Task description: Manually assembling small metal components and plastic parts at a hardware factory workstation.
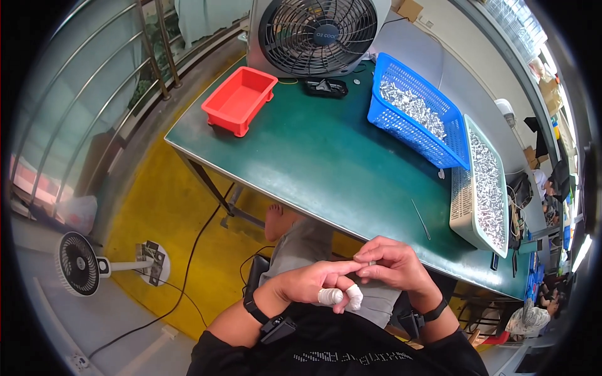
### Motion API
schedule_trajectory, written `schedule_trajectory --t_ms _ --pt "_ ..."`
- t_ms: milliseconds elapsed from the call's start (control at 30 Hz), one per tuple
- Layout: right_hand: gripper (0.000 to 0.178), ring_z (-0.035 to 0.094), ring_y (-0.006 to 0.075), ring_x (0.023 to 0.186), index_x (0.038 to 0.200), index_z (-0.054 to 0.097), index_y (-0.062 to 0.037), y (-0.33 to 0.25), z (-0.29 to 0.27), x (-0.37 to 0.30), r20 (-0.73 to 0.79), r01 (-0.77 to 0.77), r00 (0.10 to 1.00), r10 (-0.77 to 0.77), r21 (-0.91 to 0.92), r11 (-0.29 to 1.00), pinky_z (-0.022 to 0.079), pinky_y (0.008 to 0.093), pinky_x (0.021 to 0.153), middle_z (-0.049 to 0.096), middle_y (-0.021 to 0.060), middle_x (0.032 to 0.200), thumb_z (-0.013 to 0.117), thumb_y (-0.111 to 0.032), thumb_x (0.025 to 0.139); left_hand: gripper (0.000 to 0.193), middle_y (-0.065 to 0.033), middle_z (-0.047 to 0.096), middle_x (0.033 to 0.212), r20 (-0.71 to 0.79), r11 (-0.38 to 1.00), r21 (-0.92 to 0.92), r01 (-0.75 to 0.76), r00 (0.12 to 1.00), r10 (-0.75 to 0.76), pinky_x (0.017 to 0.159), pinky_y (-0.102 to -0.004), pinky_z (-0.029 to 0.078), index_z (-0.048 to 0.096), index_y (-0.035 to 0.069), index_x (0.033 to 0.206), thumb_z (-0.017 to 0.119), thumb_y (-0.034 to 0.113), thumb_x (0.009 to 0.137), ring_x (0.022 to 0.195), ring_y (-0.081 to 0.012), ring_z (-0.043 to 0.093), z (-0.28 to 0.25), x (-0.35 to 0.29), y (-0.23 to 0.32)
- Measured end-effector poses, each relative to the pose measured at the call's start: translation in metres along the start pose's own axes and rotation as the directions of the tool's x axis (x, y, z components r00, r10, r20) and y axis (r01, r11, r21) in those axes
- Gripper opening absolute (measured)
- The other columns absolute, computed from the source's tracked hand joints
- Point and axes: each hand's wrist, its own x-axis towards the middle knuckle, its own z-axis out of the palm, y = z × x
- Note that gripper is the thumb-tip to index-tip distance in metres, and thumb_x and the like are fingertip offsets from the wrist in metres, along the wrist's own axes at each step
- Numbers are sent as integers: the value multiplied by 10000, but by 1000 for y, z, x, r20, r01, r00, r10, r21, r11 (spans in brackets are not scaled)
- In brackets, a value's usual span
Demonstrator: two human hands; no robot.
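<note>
My left hand (320, 282) is over my lap, its index finger stretched towards my right hand and the other fingers partly curled. White wrapping covers its thumb (330, 296) and one more finger (354, 297). My right hand (392, 263) is closed in a pinch at the tip of that index finger; whatever small thing lies between its fingertips is too small to name. Beyond the hands, a thin metal tool (421, 219) lies on the green table (301, 150).
A blue basket (417, 143) and a pale basket (463, 200) hold many small metal parts at the right. A red bin (233, 103) stands on the far left of the table, near a large fan (323, 34) and a black case (325, 87). Left on the floor is a white fan (78, 264).
</note>
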Motion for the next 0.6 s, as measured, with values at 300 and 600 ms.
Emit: schedule_trajectory --t_ms 300,600 --pt "186 675 150 772 1000 696 6 -31 -25 43 -55 55 996 -73 -284 957 545 255 628 658 98 925 732 34 819 830 -114 659 1026 -185 987 50 -152 970 159 781 -286 514 200 -18 1518 692 279 919 790 -145 619 -10 -16 42" --pt "211 635 299 714 968 671 20 -91 -115 193 4 227 854 -521 -902 366 504 360 652 641 144 832 752 -74 797 522 -63 678 981 -463 653 756 -40 673 577 745 -270 532 475 12 1363 687 45 888 830 -132 639 -34 33 88"
